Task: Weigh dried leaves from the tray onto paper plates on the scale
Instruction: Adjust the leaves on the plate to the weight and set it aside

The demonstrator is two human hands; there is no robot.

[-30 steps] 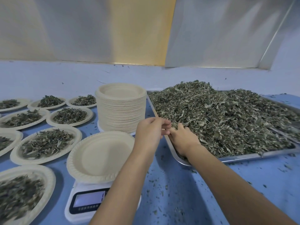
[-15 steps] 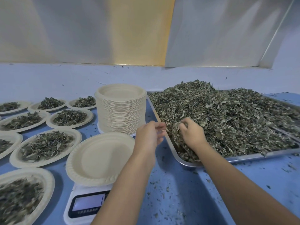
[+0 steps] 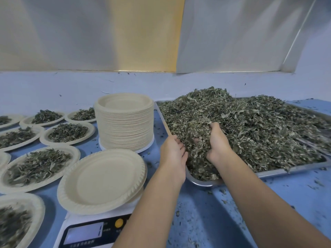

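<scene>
A metal tray (image 3: 202, 183) on the blue table holds a big heap of dried leaves (image 3: 254, 126). Both my hands are in its near-left corner, cupped around a clump of leaves (image 3: 197, 133) raised between them. My left hand (image 3: 172, 153) curls in from the tray's left rim and my right hand (image 3: 217, 140) closes round the clump from the right. An empty paper plate (image 3: 102, 178) sits on the white digital scale (image 3: 93, 231) at the front, left of my left forearm.
A tall stack of empty paper plates (image 3: 125, 120) stands behind the scale, beside the tray. Several plates filled with dried leaves (image 3: 38, 165) cover the table on the left. Leaf crumbs lie scattered on the blue table (image 3: 206, 221).
My hands went from the tray's near edge into the heap, came together and lifted a clump of leaves. The view has moved closer to the table.
</scene>
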